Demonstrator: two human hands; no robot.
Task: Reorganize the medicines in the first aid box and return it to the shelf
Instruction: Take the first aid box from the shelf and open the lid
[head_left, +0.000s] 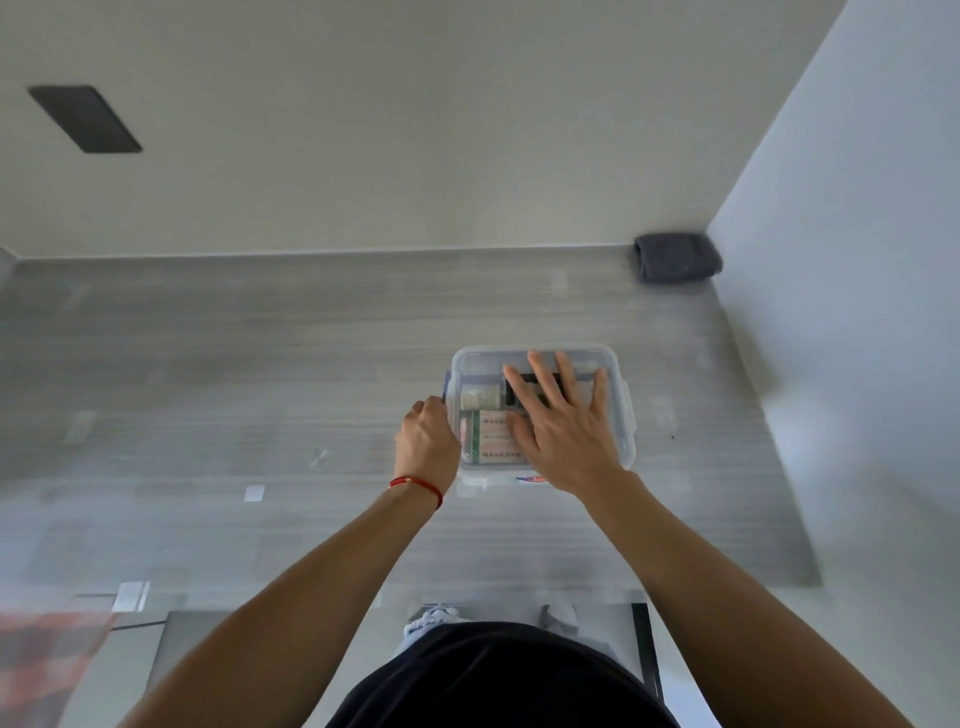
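Closest to you, at 6 o'clock, your dark top (498, 680) fills the bottom edge, and both bare forearms run up from it toward the box. Your shoes (436, 618) show just past it on the floor. A red cord bracelet (415, 486) circles your left wrist. Around the grey wood-grain surface (208, 389), a folded dark cloth (677, 258) sits in the far corner at 1 o'clock, well apart from the box, and a dark rectangular panel (84, 119) is on the wall at 10 o'clock. A blurred reddish patch lies at 8 o'clock; you cannot tell what it is. Nothing stands between your hands and the box.

The first aid box (540, 415) rests on that surface, slightly right of centre. Its long axis runs roughly 12 to 6, tilted a little. It is clear plastic with rounded corners, its lid on, with side clips, and a small red and blue label at its near edge. Through the lid you see a green and white carton (488, 436), a pale roll (480, 397) above it and something dark under your fingers.

Your right hand (563, 431) lies flat on the lid, fingers spread. Your left hand (427, 441) is curled against the box's left side at the clip; whether it pinches the clip you cannot tell.
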